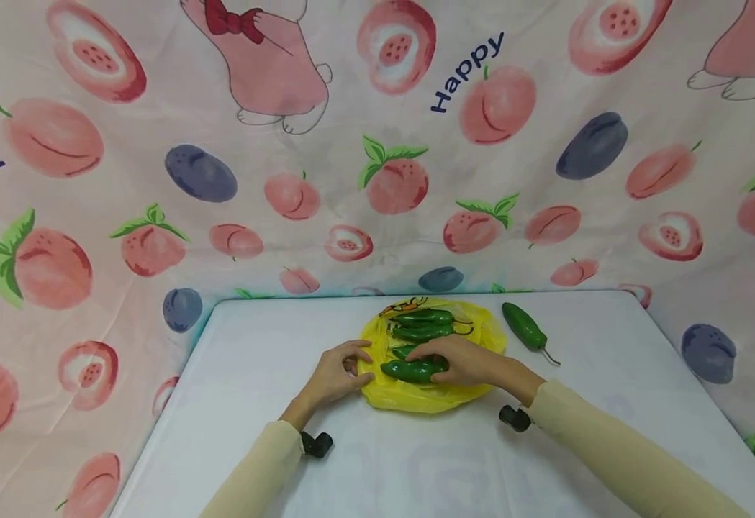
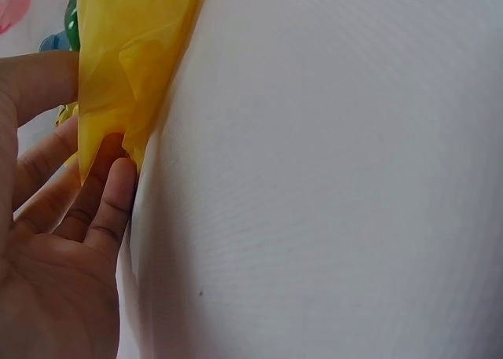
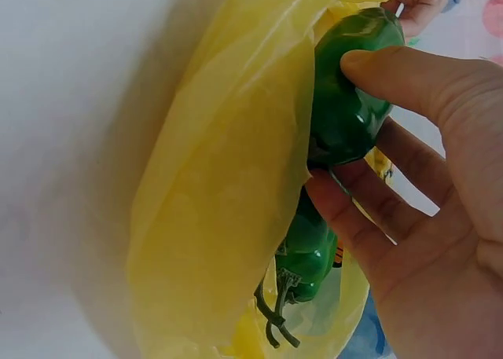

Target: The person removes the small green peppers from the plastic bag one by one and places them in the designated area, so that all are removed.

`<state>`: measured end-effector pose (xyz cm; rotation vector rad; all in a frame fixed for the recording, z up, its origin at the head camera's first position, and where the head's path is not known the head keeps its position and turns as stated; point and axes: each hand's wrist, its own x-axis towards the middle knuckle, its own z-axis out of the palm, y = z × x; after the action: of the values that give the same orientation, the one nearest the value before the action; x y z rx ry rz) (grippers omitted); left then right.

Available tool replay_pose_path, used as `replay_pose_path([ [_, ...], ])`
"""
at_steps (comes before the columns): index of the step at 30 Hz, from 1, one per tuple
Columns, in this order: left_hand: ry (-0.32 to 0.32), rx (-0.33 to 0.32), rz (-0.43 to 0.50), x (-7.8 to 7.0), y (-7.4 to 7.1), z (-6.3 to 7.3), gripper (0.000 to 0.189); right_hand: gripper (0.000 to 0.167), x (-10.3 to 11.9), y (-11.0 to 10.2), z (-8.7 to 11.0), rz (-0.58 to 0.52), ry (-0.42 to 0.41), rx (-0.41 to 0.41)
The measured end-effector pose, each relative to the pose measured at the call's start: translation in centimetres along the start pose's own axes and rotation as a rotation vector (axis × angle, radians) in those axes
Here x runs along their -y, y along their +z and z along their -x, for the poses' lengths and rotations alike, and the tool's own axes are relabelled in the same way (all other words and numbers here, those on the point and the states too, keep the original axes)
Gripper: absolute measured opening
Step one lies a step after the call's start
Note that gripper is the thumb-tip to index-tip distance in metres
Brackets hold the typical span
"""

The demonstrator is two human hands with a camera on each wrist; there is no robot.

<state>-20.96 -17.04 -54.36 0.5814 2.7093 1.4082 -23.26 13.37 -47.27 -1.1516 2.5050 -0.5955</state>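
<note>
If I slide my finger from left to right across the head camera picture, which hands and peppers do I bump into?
Left hand → held green pepper → right hand → lone green pepper on the bare table. The other peppers overlap too much to order.
</note>
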Motion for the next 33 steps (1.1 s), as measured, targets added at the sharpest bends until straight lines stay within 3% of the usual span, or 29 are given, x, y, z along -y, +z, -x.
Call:
replay_pose_path([
  [13, -0.012, 0.003, 0.010, 0.1, 0.1, 0.0, 0.018, 0.049, -0.4, -0.7, -0.1, -0.110, -0.011, -0.096],
  [21, -0.009, 0.002, 0.006, 0.1, 0.1, 0.0, 0.019, 0.049, -0.9, -1.5, 0.2, -0.181, -0.075, -0.204],
  [33, 0.010, 0.003, 0.028, 0.3, 0.1, 0.0, 0.019, 0.052, -1.3, -2.1, 1.0, -0.245, 0.013, -0.260],
])
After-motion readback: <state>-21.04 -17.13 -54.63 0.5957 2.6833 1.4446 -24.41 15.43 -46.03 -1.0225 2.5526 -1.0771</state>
